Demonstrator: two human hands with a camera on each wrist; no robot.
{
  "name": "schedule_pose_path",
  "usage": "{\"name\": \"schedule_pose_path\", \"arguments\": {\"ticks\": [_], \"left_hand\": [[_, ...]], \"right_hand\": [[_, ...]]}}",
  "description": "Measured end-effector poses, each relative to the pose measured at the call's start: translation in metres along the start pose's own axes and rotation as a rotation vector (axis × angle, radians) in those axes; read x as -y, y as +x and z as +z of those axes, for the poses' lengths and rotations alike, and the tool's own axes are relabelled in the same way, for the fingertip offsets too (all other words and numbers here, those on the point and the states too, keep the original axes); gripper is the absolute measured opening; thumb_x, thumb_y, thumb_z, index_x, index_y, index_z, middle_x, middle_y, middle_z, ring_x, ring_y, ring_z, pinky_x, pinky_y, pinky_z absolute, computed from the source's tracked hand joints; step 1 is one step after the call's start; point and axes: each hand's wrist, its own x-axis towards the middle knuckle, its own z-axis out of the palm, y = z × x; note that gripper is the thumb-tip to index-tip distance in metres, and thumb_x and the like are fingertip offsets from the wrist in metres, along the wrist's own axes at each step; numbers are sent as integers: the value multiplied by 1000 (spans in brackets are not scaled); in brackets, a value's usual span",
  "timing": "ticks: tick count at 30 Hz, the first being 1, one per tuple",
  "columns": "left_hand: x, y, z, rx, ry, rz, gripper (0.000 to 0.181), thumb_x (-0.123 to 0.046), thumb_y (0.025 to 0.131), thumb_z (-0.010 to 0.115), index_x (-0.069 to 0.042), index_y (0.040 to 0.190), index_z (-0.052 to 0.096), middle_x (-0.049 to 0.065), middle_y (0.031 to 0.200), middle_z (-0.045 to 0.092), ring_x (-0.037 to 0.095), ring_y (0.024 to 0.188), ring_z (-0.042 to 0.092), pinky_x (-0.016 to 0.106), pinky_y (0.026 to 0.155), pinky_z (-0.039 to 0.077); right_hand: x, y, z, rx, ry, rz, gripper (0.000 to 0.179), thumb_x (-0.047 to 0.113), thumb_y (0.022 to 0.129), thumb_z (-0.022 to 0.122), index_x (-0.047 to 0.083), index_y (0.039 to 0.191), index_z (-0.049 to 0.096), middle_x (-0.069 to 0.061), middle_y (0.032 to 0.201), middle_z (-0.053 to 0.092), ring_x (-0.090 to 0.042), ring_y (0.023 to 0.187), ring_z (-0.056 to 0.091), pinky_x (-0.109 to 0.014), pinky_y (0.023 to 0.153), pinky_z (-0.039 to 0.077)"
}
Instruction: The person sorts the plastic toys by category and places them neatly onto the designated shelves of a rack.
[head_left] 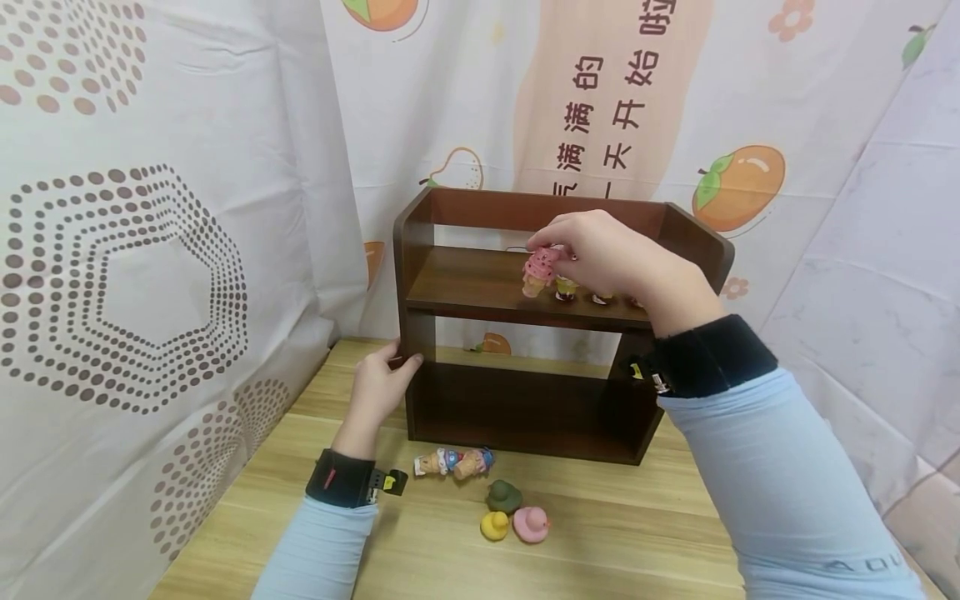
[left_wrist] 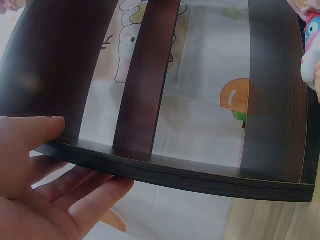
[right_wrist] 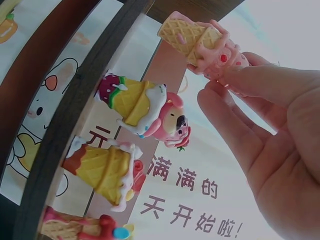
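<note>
your right fingers (right_wrist: pixel 225 125) pinch the pink cone (head_left: pixel 537 273), left fingers (left_wrist: pixel 102 200) clamp the shelf (head_left: pixel 420 333) at nine o'clock; lowering askew could topple the neighbouring cone (right_wrist: pixel 132 105) at its four o'clock.

Left of the pink ice cream (head_left: pixel 537 272) in my right hand (head_left: pixel 596 252), the upper shelf (head_left: pixel 465 279) lies open from the front, up to the left side panel (head_left: pixel 422 342), which my left hand (head_left: pixel 377 383) grips. To the right, three standing cones (right_wrist: pixel 137 107) block any slide along that board. I could enter the lower compartment (head_left: pixel 517 404) from the front, under the board. The lying cones (head_left: pixel 450 461) stand before its left part; the green duck (head_left: pixel 504 497), yellow duck (head_left: pixel 495 526) and pink duck (head_left: pixel 532 525) crowd nearer. Right of them, the table (head_left: pixel 637 525) leaves passing room.
</note>
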Motion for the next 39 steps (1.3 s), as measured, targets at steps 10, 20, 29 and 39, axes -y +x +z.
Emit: {"name": "schedule_pose_path", "arguments": {"ticks": [10, 20, 29, 39], "left_hand": [[0, 0, 0, -8, 6, -2, 43, -25, 96, 71, -5, 134, 67, 20, 122, 70, 33, 110, 68, 46, 89, 57], [1, 1, 0, -11, 8, -2, 42, -25, 95, 71, -7, 134, 68, 18, 122, 70, 31, 109, 69, 46, 88, 58], [3, 2, 0, -3, 21, 5, 44, -26, 96, 71, -6, 135, 67, 20, 123, 69, 32, 109, 69, 47, 89, 57], [2, 2, 1, -3, 22, 8, 44, -27, 96, 71, -7, 134, 67, 18, 123, 70, 33, 111, 68, 47, 90, 56]], "right_hand": [[5, 22, -1, 65, -37, -5, 33, -7, 95, 57, 3, 123, 72, -14, 120, 70, -27, 110, 63, -44, 96, 50], [11, 35, 1, 157, -35, 93, 41, -8, 97, 50, 7, 129, 70, -13, 130, 66, -26, 119, 58, -45, 103, 47], [9, 37, 7, 199, -11, 164, 44, -8, 96, 48, 9, 130, 70, -11, 132, 64, -26, 121, 56, -44, 105, 45], [6, 38, 12, 169, -45, 128, 41, -6, 95, 52, 8, 130, 68, -12, 131, 65, -27, 121, 57, -45, 104, 46]]}}
